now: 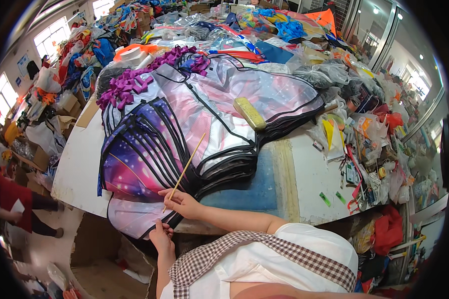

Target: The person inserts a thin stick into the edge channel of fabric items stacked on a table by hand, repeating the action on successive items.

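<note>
My right hand (181, 204) is closed around the lower part of a thin, pale yellow stick (189, 163), which slants up and away across the fabric. Just below it, my left hand (162, 236) pinches the black-edged near border of a pink and lilac printed fabric panel (134, 215). This panel hangs partly over the table's front edge. A thick stack of similar printed fabric (224, 89) with black bindings spreads over the table beyond. Its left part is a purple and magenta starry panel (134, 162). A yellow taped block (249, 113) lies on top of the stack.
Purple ribbon bows (124, 89) lie at the stack's far left. Plastic bags and small tools crowd the white table's (312, 199) right side. A cardboard box (105, 254) stands below the front edge. At far left is a person in red (7, 192). Heaped goods line the room.
</note>
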`<state>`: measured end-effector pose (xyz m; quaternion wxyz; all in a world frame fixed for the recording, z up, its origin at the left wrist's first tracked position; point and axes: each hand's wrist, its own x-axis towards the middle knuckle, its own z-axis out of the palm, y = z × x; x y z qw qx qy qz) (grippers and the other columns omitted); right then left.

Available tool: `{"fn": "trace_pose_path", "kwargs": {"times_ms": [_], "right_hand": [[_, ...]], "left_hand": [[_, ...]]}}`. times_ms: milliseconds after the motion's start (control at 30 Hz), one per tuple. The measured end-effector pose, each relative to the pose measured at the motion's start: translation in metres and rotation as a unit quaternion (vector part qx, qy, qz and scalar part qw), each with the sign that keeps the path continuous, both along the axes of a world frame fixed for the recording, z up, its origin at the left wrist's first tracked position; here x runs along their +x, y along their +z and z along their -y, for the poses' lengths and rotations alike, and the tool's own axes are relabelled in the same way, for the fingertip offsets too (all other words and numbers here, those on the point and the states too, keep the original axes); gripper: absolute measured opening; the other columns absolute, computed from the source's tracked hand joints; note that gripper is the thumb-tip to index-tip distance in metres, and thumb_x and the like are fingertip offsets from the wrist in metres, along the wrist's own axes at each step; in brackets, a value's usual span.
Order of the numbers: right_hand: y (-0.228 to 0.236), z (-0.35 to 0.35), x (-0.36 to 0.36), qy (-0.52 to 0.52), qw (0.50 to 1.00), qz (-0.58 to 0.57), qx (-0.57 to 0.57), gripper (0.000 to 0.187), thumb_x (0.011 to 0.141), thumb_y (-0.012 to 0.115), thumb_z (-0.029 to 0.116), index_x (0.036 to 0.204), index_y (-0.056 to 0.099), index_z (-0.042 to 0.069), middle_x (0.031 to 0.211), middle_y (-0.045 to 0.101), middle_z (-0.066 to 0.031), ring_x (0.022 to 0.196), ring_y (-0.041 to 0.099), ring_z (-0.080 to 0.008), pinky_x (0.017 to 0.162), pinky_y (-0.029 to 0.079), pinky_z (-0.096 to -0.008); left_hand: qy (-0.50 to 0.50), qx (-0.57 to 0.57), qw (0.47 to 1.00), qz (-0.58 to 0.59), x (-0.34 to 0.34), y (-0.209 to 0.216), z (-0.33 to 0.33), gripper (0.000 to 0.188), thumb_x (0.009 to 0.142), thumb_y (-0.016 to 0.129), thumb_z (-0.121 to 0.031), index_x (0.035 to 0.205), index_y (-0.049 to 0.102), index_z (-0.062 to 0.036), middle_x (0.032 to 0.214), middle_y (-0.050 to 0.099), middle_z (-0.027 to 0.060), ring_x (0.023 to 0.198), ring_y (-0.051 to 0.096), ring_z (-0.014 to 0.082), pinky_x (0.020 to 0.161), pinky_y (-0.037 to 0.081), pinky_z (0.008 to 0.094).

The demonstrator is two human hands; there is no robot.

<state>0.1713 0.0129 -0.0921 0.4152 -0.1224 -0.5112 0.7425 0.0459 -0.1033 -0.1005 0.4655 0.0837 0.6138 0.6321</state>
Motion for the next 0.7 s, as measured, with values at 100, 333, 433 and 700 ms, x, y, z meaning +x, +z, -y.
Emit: {"fn": "trace_pose_path", "kwargs": {"times_ms": [100,333,433,700], "right_hand": [[0.001,0.003,0.001,-0.003,1.0,0.003,-0.006,0.011,0.098,0.053,0.01,0.107,0.053,0.003,0.138,0.042,-0.0126,0.102,0.056,-0.0119,0.091,0.048,-0.0296],[-0.005,0.017,-0.008,-0.029,0.999,0.033,0.005,0.01,0.098,0.055,0.01,0.106,0.054,0.004,0.138,0.044,-0.0116,0.119,0.048,-0.015,0.099,0.041,-0.031],[-0.004,0.012,-0.009,-0.125,0.976,0.114,0.138,0.007,0.092,0.059,0.008,0.098,0.059,0.005,0.13,0.053,-0.011,0.122,0.048,-0.0196,0.101,0.038,-0.0336],[-0.015,0.003,-0.02,-0.144,0.985,0.058,0.077,0.009,0.095,0.058,0.005,0.103,0.058,0.001,0.129,0.052,-0.0135,0.118,0.053,-0.0222,0.1,0.042,-0.0329]], "left_hand": [[0.0,0.003,1.0,-0.003,0.002,0.002,0.002,0.041,0.096,0.059,-0.032,0.065,0.055,-0.0055,0.056,0.054,0.0028,0.044,0.053,0.0124,0.042,0.039,0.0211],[0.013,-0.016,1.0,0.003,-0.004,-0.009,0.019,0.037,0.096,0.058,-0.029,0.068,0.054,-0.0053,0.057,0.055,0.0037,0.045,0.051,0.013,0.041,0.038,0.0227],[0.046,0.064,0.997,-0.005,-0.003,-0.019,0.013,0.027,0.097,0.057,-0.022,0.078,0.052,-0.003,0.064,0.054,0.0051,0.044,0.043,0.0127,0.039,0.034,0.0256],[0.034,0.0,0.999,-0.017,0.0,-0.005,0.002,0.041,0.097,0.057,-0.035,0.072,0.059,-0.0023,0.061,0.058,0.005,0.051,0.056,0.0121,0.047,0.041,0.0224]]}}
